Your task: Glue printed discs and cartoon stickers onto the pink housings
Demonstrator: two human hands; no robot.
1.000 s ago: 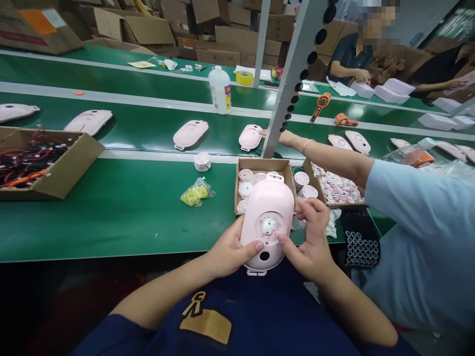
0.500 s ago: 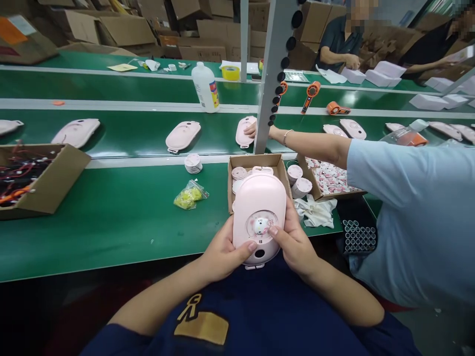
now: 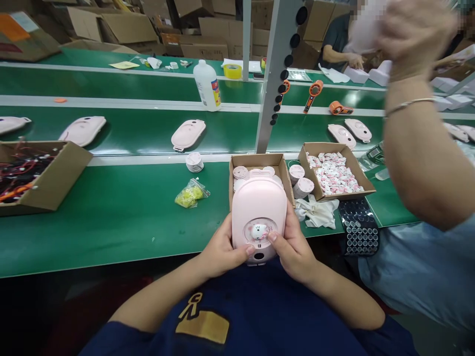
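Between my two hands I hold a pink oval plastic case, tilted up in front of my chest. A small white cat-face piece sits in its round recess, with a black oval spot below. My left hand grips the left edge, its thumb flat on the lower front. My right hand holds the right edge, and its thumb presses beside the cat-face piece. The fingers behind the case are hidden. Just beyond it stands a cardboard box with round pink-and-white discs, partly covered by the case.
More pink cases lie on the green belt. A box of cat-face pieces, sticker rolls, a white cloth and a yellow bag are on the bench. A co-worker's raised arm is at right; a metal post stands ahead.
The co-worker's arm has swung from the belt up to the right, carrying off a pink case from beside the post. My hands keep nearly the same grip.
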